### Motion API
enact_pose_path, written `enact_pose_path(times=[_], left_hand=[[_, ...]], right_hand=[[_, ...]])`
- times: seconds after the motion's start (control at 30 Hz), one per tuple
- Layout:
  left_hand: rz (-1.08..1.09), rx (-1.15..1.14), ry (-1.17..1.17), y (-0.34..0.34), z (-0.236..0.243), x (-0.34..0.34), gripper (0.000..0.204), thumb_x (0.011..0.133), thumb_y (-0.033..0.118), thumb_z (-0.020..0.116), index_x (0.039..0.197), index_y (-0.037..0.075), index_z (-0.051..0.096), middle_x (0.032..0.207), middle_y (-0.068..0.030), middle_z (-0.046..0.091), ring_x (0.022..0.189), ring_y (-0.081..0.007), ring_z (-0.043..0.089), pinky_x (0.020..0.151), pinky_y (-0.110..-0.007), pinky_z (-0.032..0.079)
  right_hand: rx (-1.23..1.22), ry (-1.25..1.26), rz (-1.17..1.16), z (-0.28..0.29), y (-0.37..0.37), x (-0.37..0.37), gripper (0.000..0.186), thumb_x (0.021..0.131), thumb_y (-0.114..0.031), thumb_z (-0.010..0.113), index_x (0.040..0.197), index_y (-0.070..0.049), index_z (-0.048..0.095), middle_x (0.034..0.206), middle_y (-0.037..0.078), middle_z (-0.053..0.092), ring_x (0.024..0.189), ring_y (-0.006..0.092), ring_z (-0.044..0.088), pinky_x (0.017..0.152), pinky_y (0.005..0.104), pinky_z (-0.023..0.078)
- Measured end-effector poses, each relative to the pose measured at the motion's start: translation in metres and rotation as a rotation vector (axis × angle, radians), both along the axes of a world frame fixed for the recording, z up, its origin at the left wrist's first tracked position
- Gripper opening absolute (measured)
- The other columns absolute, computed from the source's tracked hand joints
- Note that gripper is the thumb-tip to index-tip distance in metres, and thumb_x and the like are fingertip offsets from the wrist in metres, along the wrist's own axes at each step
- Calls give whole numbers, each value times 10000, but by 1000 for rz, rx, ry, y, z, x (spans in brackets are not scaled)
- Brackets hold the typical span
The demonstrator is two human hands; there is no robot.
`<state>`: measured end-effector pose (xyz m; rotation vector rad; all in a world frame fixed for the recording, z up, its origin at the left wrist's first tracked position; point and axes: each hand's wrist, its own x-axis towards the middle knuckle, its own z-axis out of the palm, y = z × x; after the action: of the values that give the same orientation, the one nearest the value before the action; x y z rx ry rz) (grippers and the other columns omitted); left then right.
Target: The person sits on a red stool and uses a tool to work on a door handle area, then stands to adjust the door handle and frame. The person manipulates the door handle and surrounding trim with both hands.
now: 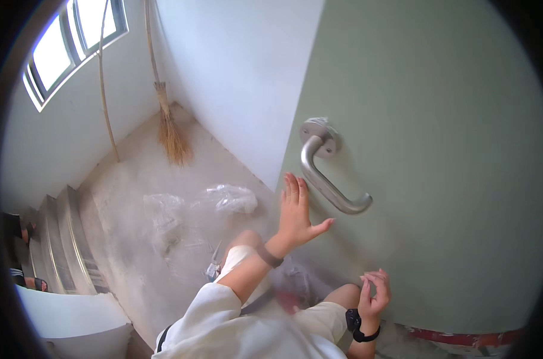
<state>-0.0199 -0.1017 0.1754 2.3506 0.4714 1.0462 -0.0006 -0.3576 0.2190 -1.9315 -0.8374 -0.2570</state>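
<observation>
The metal handle (326,185) sits just right of the left hand (295,212), thumb spread wide. Below it, the right hand (375,294) curls loosely; whether around anything, I cannot tell.

Smooth, satin-finish metal handle (326,188) near the left edge of a matt door (439,179); glossy plastic film (231,198) on matt floor (122,239); bristly straw broom (174,140).
</observation>
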Motion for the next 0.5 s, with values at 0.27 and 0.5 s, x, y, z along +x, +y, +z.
enact_pose_path(times=[0.27, 0.5], left_hand=[[-148, -146, 333, 6, 40, -16, 1033, 665, 508, 611, 1354, 4, 30, 1387, -277, 9, 1296, -400, 29, 957, -561, 194], [-395, -340, 641, 48, 92, -45, 729, 691, 348, 614, 1278, 48, 304, 1293, -169, 330, 1173, -303, 353, 892, -464, 340]], right_hand=[[-268, -337, 114, 165, 152, 2, 300, 720, -161, 588, 975, -12, 541, 861, 137, 577, 802, 295, 560, 770, 416, 428], [-628, -211, -131, 137, 200, 15, 214, 646, -208, 661, 633, -81, 490, 584, 91, 526, 553, 277, 534, 495, 383, 425]])
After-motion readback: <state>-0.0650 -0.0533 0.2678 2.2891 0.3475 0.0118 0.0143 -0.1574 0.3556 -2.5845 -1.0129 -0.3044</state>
